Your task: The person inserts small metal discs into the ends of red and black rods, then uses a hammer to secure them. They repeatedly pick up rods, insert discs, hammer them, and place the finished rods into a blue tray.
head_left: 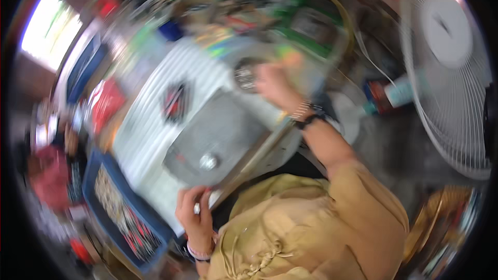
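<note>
I have the right grip (275, 85) at one round dark dish (245, 75) of small metallic pieces on the far side of the work area, fingers bent down at its rim; blur keeps me from saying whether they pinch a piece. The left grip (194, 212) is by the near edge of the tabletop (158, 194), fingers curled, one ring on it; a small pale item shows beside the fingertips, and I can't make out whether it is held.

Between the two lies one grey flat board (220, 135), with a single shiny silver round piece (209, 162) on its near part. Past its left side, one red-and-black bundle (175, 102) rests on a white ribbed sheet (150, 91).

Crowding the left, I count two blue bins: a near bin (93, 189) with pale parts and red-and-black pieces too many to count, and a far bin (85, 70). One red bag (107, 105) sits between them. One green tray (311, 31) and blurred clutter fill the far side. On my right, one white fan (446, 72) stands well apart from the right forearm. One other person (49, 176) is at far left.
</note>
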`<state>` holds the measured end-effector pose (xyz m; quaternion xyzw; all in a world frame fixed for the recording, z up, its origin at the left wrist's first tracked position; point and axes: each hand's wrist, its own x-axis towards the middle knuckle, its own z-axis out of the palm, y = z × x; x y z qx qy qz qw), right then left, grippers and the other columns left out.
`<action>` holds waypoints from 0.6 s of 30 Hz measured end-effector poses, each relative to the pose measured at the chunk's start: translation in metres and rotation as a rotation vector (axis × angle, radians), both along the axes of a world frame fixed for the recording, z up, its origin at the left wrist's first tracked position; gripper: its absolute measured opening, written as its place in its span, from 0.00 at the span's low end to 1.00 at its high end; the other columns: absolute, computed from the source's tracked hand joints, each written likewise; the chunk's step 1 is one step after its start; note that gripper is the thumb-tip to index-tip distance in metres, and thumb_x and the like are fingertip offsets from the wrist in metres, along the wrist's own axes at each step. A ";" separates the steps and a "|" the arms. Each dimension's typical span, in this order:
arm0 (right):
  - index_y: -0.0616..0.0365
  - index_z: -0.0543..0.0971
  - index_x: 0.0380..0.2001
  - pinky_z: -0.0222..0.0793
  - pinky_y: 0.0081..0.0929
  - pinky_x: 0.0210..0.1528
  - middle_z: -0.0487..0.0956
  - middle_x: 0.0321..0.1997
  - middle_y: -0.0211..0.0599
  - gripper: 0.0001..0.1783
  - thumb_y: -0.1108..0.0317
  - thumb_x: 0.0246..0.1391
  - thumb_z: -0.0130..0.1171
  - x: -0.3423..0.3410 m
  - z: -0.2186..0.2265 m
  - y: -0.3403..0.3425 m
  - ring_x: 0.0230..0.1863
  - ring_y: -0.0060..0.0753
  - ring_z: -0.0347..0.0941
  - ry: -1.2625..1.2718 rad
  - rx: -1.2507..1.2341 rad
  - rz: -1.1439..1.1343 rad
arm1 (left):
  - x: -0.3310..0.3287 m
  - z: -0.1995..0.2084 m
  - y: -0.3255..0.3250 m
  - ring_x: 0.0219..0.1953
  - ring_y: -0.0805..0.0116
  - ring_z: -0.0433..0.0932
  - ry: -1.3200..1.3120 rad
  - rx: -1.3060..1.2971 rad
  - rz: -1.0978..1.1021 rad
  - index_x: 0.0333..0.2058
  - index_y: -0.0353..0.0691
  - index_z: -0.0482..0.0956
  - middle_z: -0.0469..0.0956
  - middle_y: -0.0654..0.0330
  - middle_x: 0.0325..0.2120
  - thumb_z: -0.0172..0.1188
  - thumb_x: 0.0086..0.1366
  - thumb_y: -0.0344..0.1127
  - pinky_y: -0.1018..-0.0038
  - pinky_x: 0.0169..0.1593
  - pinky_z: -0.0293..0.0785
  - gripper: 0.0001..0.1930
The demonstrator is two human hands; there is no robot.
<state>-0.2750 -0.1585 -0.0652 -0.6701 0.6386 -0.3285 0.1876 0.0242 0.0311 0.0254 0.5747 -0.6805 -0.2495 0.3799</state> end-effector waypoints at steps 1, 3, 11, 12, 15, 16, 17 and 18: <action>0.66 0.75 0.22 0.67 0.45 0.30 0.74 0.23 0.56 0.06 0.72 0.41 0.55 0.002 -0.005 0.000 0.27 0.54 0.73 -0.019 -0.136 0.035 | -0.001 0.000 0.002 0.25 0.66 0.73 -0.022 -0.012 -0.016 0.33 0.31 0.77 0.73 0.55 0.26 0.58 0.56 0.18 0.75 0.29 0.68 0.06; 0.63 0.76 0.20 0.70 0.43 0.33 0.76 0.24 0.53 0.05 0.72 0.41 0.55 0.005 -0.012 -0.006 0.29 0.55 0.74 0.056 -0.161 -0.009 | -0.003 -0.006 -0.002 0.25 0.69 0.72 -0.105 -0.025 -0.088 0.33 0.30 0.77 0.73 0.56 0.26 0.58 0.58 0.19 0.76 0.29 0.68 0.04; 0.59 0.81 0.17 0.72 0.38 0.27 0.79 0.20 0.43 0.08 0.67 0.40 0.58 0.024 -0.024 -0.022 0.26 0.43 0.79 0.167 -0.264 -0.382 | 0.020 -0.020 -0.014 0.33 0.73 0.70 -0.186 0.179 -0.276 0.35 0.30 0.76 0.73 0.61 0.30 0.55 0.65 0.25 0.77 0.40 0.69 0.04; 0.59 0.81 0.16 0.72 0.37 0.27 0.79 0.20 0.43 0.07 0.67 0.39 0.58 0.025 -0.026 -0.022 0.26 0.42 0.79 0.174 -0.246 -0.409 | 0.023 -0.019 -0.016 0.33 0.73 0.70 -0.186 0.224 -0.276 0.35 0.30 0.76 0.73 0.61 0.30 0.55 0.65 0.26 0.77 0.40 0.69 0.04; 0.61 0.80 0.17 0.72 0.35 0.29 0.79 0.21 0.45 0.10 0.68 0.44 0.57 0.029 -0.028 -0.019 0.27 0.41 0.78 0.133 -0.271 -0.421 | 0.026 -0.025 -0.024 0.35 0.74 0.71 -0.119 0.164 -0.333 0.37 0.31 0.76 0.74 0.61 0.32 0.55 0.65 0.27 0.79 0.39 0.68 0.05; 0.63 0.80 0.18 0.73 0.34 0.31 0.79 0.22 0.46 0.11 0.68 0.47 0.56 0.030 -0.027 -0.018 0.28 0.41 0.78 0.128 -0.259 -0.423 | 0.029 -0.027 -0.026 0.35 0.74 0.71 -0.108 0.168 -0.339 0.37 0.31 0.76 0.75 0.61 0.32 0.56 0.66 0.27 0.80 0.40 0.67 0.05; 0.61 0.80 0.18 0.73 0.32 0.32 0.79 0.22 0.44 0.09 0.68 0.46 0.56 0.032 -0.026 -0.017 0.29 0.38 0.78 0.139 -0.232 -0.448 | 0.031 -0.028 -0.028 0.33 0.75 0.72 -0.118 0.160 -0.348 0.37 0.32 0.77 0.76 0.61 0.32 0.57 0.65 0.29 0.80 0.36 0.69 0.06; 0.61 0.80 0.18 0.73 0.32 0.32 0.79 0.23 0.43 0.09 0.69 0.45 0.56 0.033 -0.024 -0.016 0.29 0.38 0.78 0.130 -0.227 -0.455 | 0.034 -0.030 -0.030 0.32 0.75 0.72 -0.152 0.169 -0.335 0.37 0.32 0.77 0.76 0.61 0.31 0.58 0.65 0.30 0.80 0.35 0.69 0.06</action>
